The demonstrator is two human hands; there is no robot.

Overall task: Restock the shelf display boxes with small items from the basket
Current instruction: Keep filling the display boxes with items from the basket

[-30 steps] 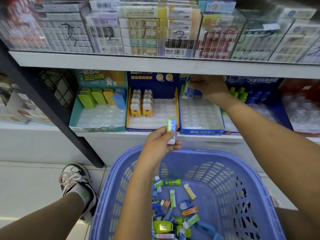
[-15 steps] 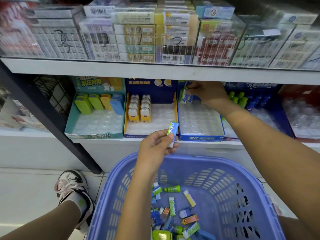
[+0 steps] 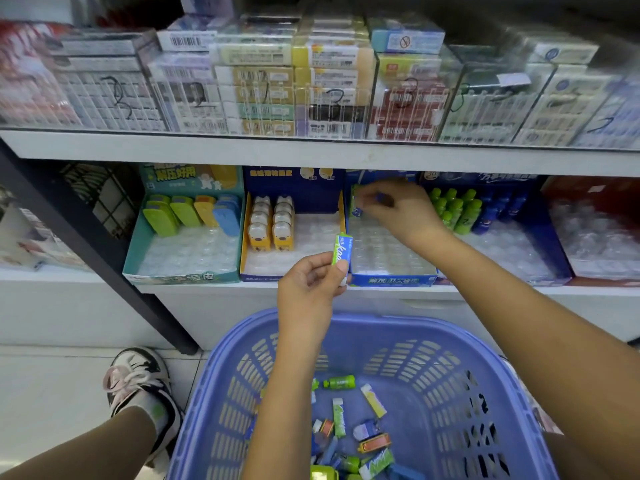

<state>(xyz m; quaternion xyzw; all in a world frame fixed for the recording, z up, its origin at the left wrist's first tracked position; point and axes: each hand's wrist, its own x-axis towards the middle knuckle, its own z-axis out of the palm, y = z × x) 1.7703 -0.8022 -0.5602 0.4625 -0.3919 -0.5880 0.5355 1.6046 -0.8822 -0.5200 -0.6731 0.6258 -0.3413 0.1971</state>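
since half a second ago the right hand (image 3: pixel 398 213) has dropped a little from the back wall of the blue display box (image 3: pixel 391 280) toward its rear-left slots. the left hand (image 3: pixel 310 289) has kept its stick at much the same spot above the basket's far rim.

at the left of the lower shelf (image 3: pixel 207 289), the teal display box (image 3: pixel 180 277) has only a back row of coloured cases, and its clear tray is bare in front. the yellow-sided box (image 3: pixel 259 277) beside it holds two short columns of bear-shaped items (image 3: pixel 273 226). both are filled from the back forward, likely so the stock leans on the rear wall and stays upright.

the left hand's fingers are closed around the lower end of a green-and-white stick (image 3: pixel 341 252). it is held upright, label facing up, just in front of the blue box. i judge it is staged there to be placed next. below it, the purple basket (image 3: pixel 381 322) carries a loose scatter of small items (image 3: pixel 339 422) on its floor.

the right hand's fingers are curled at a green-and-blue packet (image 3: pixel 356 207) standing in the blue box's back-left corner. blur hides whether they pinch it or only press it in, so i cannot tell. most of that tray is unfilled. further right, the box of green and blue bottles (image 3: pixel 457 209) is likewise stocked at the back only.
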